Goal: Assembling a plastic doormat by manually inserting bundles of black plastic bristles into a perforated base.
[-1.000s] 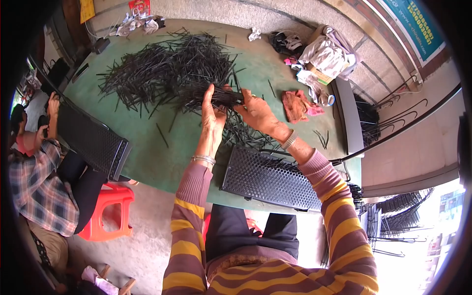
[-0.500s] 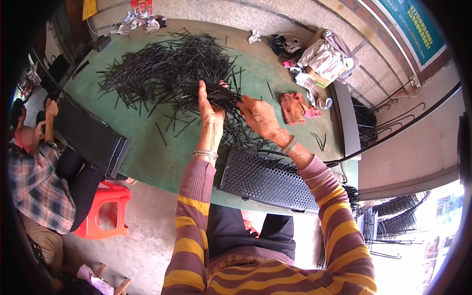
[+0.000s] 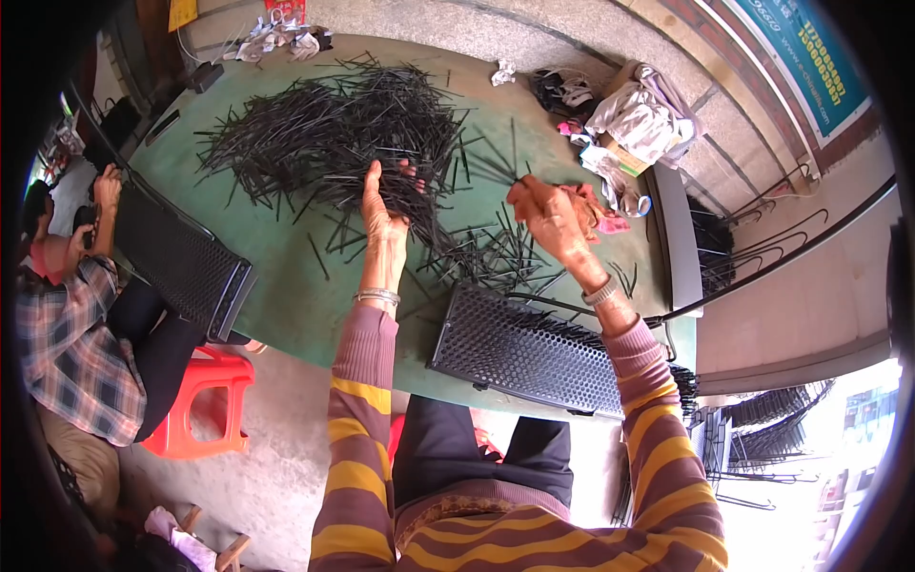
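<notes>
A large heap of thin black strips (image 3: 329, 124) lies across the far side of the green table (image 3: 295, 286). At its near edge my left hand (image 3: 386, 219) is closed round a loose bunch of the strips, thumb up, with its fingertips showing beyond them. Off to the right, my right hand (image 3: 551, 219) is pinched shut on a few thin black strips, which fan out blurred toward the upper left. Below my hands a black perforated panel (image 3: 524, 348) rests on the table's near edge, with strips along its far side. More strips (image 3: 486, 253) lie scattered between the heap and the panel.
A pinkish-red cloth (image 3: 596, 214) lies behind my right hand. Crumpled cloths and a box (image 3: 639, 129) are by the wall. At left, another person in a plaid shirt (image 3: 71, 353) sits by a second black panel (image 3: 181, 276). A red stool (image 3: 205, 405) stands on the floor.
My right hand has pulled away rightward from the bunch with a few strips. My left hand has shifted slightly left and down, still holding its bunch. The other person's hands have moved.
</notes>
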Motion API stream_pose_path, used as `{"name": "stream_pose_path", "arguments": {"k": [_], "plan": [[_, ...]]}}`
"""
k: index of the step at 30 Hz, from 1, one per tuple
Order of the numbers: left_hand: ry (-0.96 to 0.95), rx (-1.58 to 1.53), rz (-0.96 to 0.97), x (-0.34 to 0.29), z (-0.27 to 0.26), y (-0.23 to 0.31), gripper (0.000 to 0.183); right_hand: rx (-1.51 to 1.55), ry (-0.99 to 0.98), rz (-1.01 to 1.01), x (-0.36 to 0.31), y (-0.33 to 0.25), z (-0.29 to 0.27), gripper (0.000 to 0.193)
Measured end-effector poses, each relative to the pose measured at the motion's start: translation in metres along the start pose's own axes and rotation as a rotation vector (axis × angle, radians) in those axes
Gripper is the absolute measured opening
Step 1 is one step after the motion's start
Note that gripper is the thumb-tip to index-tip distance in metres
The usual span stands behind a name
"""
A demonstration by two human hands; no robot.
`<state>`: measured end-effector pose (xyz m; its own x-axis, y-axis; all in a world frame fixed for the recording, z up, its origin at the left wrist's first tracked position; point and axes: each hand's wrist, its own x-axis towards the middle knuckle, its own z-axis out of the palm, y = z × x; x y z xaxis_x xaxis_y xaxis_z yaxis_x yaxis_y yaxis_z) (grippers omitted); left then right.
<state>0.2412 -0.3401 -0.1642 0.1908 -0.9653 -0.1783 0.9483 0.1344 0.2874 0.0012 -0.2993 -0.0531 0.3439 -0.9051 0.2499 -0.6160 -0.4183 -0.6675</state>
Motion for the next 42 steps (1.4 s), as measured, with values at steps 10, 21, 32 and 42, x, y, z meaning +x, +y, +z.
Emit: {"name": "stream_pose_path", "arguments": {"k": [10, 21, 32, 42], "plan": [[-0.105, 0.135, -0.165, -0.033, 0.005, -0.031, 0.055, -0.534, -0.065, -0.130, 0.050, -0.019, 0.082, 0.013], [-0.117, 0.241, -0.193, -0.026, -0.015, 0.002, 0.024, -0.744, -0.270, -0.395, 0.044, -0.031, 0.086, 0.045], [0.060, 0.109, 0.076, -0.023, -0.008, -0.011, 0.019, 0.366, -0.399, 0.151, 0.029, -0.037, 0.112, 0.132], [-0.059, 0.187, -0.128, -0.029, -0.005, 0.001, 0.023, 0.353, -0.522, 0.021, 0.023, -0.024, 0.108, 0.116]]}}
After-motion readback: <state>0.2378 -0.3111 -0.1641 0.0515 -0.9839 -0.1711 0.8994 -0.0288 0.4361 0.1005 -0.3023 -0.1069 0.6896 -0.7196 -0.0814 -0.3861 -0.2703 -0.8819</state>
